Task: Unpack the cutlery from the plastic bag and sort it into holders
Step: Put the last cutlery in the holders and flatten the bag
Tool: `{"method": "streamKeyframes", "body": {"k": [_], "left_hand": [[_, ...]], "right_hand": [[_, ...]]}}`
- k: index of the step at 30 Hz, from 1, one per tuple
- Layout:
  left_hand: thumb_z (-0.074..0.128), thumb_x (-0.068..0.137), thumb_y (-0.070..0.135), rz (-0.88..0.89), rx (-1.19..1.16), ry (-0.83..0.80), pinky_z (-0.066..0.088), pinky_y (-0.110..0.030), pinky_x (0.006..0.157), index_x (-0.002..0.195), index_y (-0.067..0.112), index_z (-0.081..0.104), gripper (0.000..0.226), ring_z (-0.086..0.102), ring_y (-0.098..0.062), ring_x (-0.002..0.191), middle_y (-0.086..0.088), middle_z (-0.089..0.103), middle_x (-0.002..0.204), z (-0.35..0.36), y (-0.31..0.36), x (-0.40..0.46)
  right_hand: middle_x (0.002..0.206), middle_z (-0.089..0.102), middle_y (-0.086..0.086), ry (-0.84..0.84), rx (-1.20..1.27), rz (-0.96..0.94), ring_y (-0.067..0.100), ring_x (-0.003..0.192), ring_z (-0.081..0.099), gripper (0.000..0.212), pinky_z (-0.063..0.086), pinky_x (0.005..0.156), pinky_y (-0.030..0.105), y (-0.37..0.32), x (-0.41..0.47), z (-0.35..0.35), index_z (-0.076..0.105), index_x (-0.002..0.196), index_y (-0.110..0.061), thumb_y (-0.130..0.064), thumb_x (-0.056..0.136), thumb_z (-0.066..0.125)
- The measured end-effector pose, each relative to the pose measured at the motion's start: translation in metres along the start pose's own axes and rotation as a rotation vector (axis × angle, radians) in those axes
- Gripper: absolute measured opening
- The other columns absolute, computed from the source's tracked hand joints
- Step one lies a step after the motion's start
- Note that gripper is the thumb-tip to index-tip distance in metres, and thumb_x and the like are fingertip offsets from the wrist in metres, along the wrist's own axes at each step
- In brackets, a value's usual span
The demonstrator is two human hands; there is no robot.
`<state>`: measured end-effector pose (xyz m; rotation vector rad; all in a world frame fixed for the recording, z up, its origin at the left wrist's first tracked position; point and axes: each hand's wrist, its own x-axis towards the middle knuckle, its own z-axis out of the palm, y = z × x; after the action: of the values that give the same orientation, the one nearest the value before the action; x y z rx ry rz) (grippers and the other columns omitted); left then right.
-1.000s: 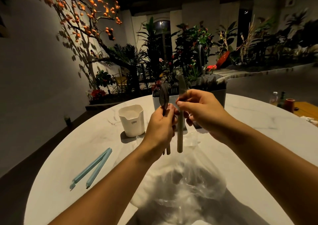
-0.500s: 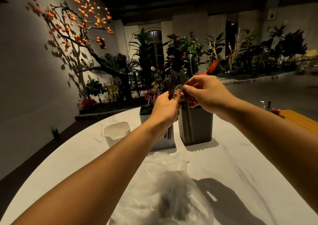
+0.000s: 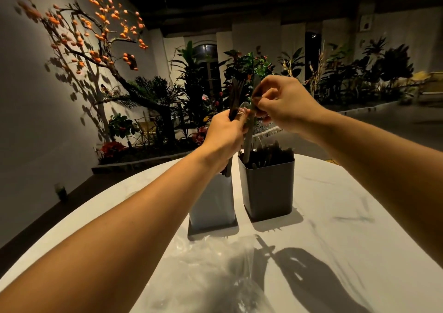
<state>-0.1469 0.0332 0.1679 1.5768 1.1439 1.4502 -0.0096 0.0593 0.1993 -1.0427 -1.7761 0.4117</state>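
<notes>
1. Head view, nearest: the bag (image 3: 211, 279) lies slack on the table (image 3: 347, 228), in front of the dark holder (image 3: 267, 188), so its mouth is within reach.
2. Just left of the dark holder stands the pale holder (image 3: 212, 205); the pair sit side by side, probably one per cutlery type.
3. Above the pale holder, the left hand (image 3: 225, 135) grips a bundle of forks (image 3: 236, 92), keeping them together.
4. Above the dark holder, the right hand (image 3: 285, 104) pinches one knife (image 3: 249, 133), its lower end dipping inside, presumably being sorted there.
5. Cutlery already fills the dark holder.
</notes>
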Motion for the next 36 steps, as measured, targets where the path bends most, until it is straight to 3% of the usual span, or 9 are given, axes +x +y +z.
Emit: {"method": "streamKeyframes", "body": {"k": [6, 10, 15, 20, 23, 25, 27, 32, 36], "left_hand": [[0.044, 0.108, 0.023, -0.097, 0.036, -0.020, 0.032, -0.018, 0.043, 0.112, 0.005, 0.065, 0.028, 0.041, -0.005, 0.043, 0.001, 0.045, 0.066, 0.002, -0.022, 0.017], [0.044, 0.107, 0.030, -0.168, 0.057, 0.013, 0.032, -0.023, 0.047, 0.115, 0.010, 0.063, 0.028, 0.038, -0.009, 0.049, 0.003, 0.045, 0.065, -0.003, -0.041, 0.029], [0.039, 0.106, 0.025, -0.242, -0.201, -0.102, 0.022, -0.021, 0.042, 0.097, 0.014, 0.044, 0.016, 0.028, -0.009, 0.045, 0.003, 0.043, 0.060, -0.014, -0.050, 0.029], [0.033, 0.109, 0.025, -0.246, -0.239, -0.180, 0.020, -0.024, 0.046, 0.084, 0.016, 0.047, 0.030, 0.031, -0.010, 0.048, 0.003, 0.046, 0.062, -0.028, -0.058, 0.022], [0.034, 0.109, 0.026, -0.229, -0.179, -0.189, 0.023, -0.024, 0.047, 0.089, 0.014, 0.050, 0.028, 0.033, -0.011, 0.050, 0.003, 0.047, 0.063, -0.036, -0.061, 0.018], [0.036, 0.109, 0.025, -0.226, -0.153, -0.209, 0.022, -0.024, 0.048, 0.092, 0.014, 0.051, 0.025, 0.032, -0.010, 0.051, 0.004, 0.045, 0.062, -0.039, -0.062, 0.014], [0.038, 0.106, 0.022, -0.249, -0.147, -0.232, 0.020, -0.025, 0.048, 0.088, 0.014, 0.051, 0.024, 0.028, -0.010, 0.051, 0.004, 0.040, 0.061, -0.042, -0.060, 0.005], [0.047, 0.098, 0.014, -0.269, -0.039, -0.310, 0.025, -0.021, 0.047, 0.084, 0.017, 0.043, 0.015, 0.028, -0.008, 0.049, 0.004, 0.034, 0.061, -0.054, -0.057, -0.015], [0.042, 0.105, 0.015, -0.248, 0.239, -0.207, 0.034, -0.026, 0.051, 0.101, 0.020, 0.045, 0.007, 0.039, -0.011, 0.057, -0.001, 0.043, 0.070, -0.064, -0.060, -0.026]], "right_hand": [[0.094, 0.069, -0.002, 0.021, -0.147, 0.015, 0.011, 0.090, 0.065, 0.012, 0.047, 0.068, 0.018, 0.030, 0.014, 0.015, 0.063, 0.097, -0.026, -0.014, 0.095, 0.061], [0.101, 0.071, 0.001, 0.007, -0.199, 0.060, 0.015, 0.094, 0.066, 0.012, 0.054, 0.085, 0.030, 0.052, 0.015, 0.023, 0.069, 0.104, -0.019, -0.017, 0.093, 0.064], [0.099, 0.073, 0.004, -0.141, -0.404, 0.180, 0.019, 0.090, 0.067, 0.016, 0.058, 0.086, 0.040, 0.080, 0.021, 0.038, 0.074, 0.105, -0.018, -0.024, 0.091, 0.069], [0.129, 0.060, 0.010, -0.170, -0.697, 0.172, 0.030, 0.116, 0.056, 0.044, 0.050, 0.097, 0.046, 0.084, 0.025, 0.049, 0.054, 0.134, -0.019, -0.032, 0.093, 0.063], [0.116, 0.065, 0.004, -0.063, -0.363, 0.073, 0.020, 0.104, 0.060, 0.027, 0.053, 0.089, 0.037, 0.067, 0.020, 0.047, 0.064, 0.123, -0.018, -0.030, 0.101, 0.053], [0.100, 0.067, 0.000, -0.132, 0.015, 0.151, 0.011, 0.088, 0.061, 0.030, 0.051, 0.071, 0.020, 0.045, 0.012, 0.049, 0.070, 0.110, -0.016, -0.034, 0.104, 0.046], [0.095, 0.067, 0.001, -0.238, 0.248, 0.265, 0.012, 0.081, 0.061, 0.037, 0.047, 0.066, 0.020, 0.026, 0.003, 0.051, 0.069, 0.103, -0.018, -0.046, 0.101, 0.045], [0.087, 0.066, 0.005, -0.336, 0.393, 0.256, 0.012, 0.070, 0.058, 0.029, 0.046, 0.061, 0.023, 0.016, -0.011, 0.061, 0.071, 0.105, -0.010, -0.035, 0.096, 0.060], [0.082, 0.072, 0.006, -0.398, 0.368, 0.272, 0.015, 0.076, 0.063, 0.055, 0.050, 0.071, 0.027, 0.006, -0.021, 0.072, 0.073, 0.094, -0.010, -0.062, 0.082, 0.061]]}}
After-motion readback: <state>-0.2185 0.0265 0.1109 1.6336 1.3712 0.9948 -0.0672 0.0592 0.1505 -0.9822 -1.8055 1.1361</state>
